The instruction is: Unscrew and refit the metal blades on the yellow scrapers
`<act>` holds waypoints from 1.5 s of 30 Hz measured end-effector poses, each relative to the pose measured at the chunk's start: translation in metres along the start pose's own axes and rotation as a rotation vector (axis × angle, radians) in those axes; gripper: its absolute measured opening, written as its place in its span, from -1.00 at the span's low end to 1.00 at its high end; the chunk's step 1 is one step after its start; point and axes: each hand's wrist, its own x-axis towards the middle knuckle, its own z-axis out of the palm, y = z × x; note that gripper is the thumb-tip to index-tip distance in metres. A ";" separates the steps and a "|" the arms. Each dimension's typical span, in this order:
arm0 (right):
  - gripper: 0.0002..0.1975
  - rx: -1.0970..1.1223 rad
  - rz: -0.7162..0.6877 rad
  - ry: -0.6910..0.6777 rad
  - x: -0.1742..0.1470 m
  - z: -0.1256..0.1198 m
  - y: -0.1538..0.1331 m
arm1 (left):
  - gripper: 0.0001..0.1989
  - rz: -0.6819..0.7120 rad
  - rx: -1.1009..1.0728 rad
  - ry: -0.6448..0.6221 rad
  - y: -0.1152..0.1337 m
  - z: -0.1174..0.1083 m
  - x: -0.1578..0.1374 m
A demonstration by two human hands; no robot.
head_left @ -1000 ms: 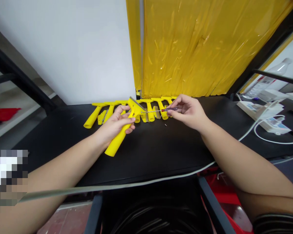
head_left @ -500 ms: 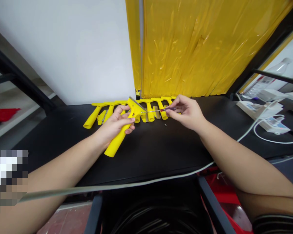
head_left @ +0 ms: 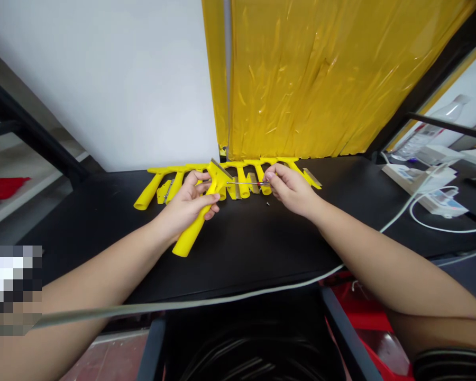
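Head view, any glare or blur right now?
Head view: bright highlights streak the wrinkled, glossy yellow plastic sheet; coarse pixel blocks hide part of the lower left edge; the yellow tube-handled plastic scraper in the left hand has clear outlines.

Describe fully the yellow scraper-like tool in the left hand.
The yellow scraper-like tool looks plastic, with a tubular handle and flared head edged by a grey metallic blade. It slants over the black tabletop, head at the far end. The bare left hand grips it below the head; the slim metal shaft in the bare right hand seems to touch its head.
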 end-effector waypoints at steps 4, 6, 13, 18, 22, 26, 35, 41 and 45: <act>-0.80 -0.110 -0.075 -0.042 0.000 0.002 0.004 | -0.44 0.026 0.053 0.025 -0.002 0.001 -0.001; -0.82 -0.157 -0.057 -0.009 0.001 0.002 0.005 | -0.45 0.048 0.071 0.032 -0.002 0.001 -0.002; -0.60 -0.234 0.049 -0.081 0.003 0.002 0.008 | -0.51 0.101 0.130 0.016 -0.001 0.005 -0.005; -0.76 -0.196 -0.059 -0.098 0.004 0.003 0.013 | -0.53 0.134 0.158 0.016 -0.004 0.003 -0.003; -0.57 -0.234 0.015 -0.055 0.007 0.002 0.013 | -0.56 0.177 0.183 -0.027 -0.004 0.005 -0.005; -0.71 -0.217 -0.035 -0.146 0.004 0.001 0.012 | -0.58 0.195 0.210 -0.021 -0.004 0.006 -0.007; -0.51 -0.269 -0.012 -0.014 0.009 0.003 0.015 | -0.56 0.207 0.192 -0.030 -0.007 0.003 -0.005; -0.70 -0.195 -0.100 -0.070 0.005 0.004 0.014 | -0.56 0.236 0.183 -0.008 -0.008 0.002 -0.003; -0.67 -0.282 -0.045 0.005 0.007 0.006 0.012 | -0.56 0.245 0.182 -0.011 -0.007 0.002 -0.003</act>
